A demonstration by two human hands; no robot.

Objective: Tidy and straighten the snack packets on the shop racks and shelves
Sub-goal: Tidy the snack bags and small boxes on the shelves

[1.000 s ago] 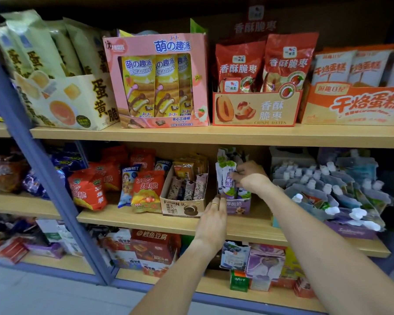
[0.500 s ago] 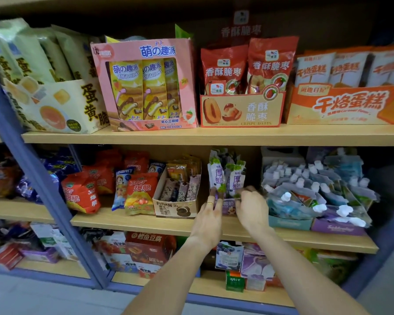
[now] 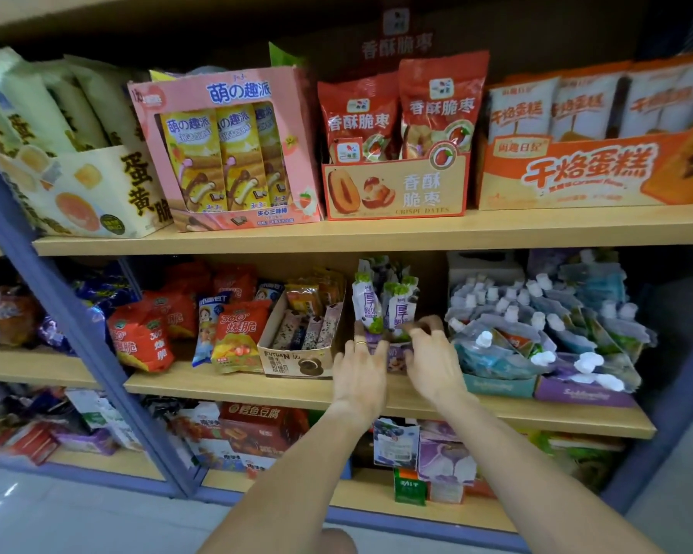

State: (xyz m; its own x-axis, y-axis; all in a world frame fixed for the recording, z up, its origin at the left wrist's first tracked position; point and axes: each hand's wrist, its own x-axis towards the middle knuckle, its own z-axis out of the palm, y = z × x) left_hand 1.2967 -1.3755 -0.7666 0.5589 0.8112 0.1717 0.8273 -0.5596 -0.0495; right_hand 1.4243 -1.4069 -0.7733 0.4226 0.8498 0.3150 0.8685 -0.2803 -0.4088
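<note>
Our right hand (image 3: 433,363) dropped from pouch tops to small purple box (image 3: 397,353), middle shelf, 3 o'clock of left hand (image 3: 361,367); both grips curled on box. Risk: upright pouches (image 3: 385,305) toppling if we tugged.

Retail shop, snack aisle. Tiered wooden shelves (image 3: 377,233) on blue metal uprights (image 3: 57,297), stocked with branded display cartons (image 3: 393,185), multiple identical snack packets (image 3: 141,337), spouted pouches (image 3: 509,345).
</note>
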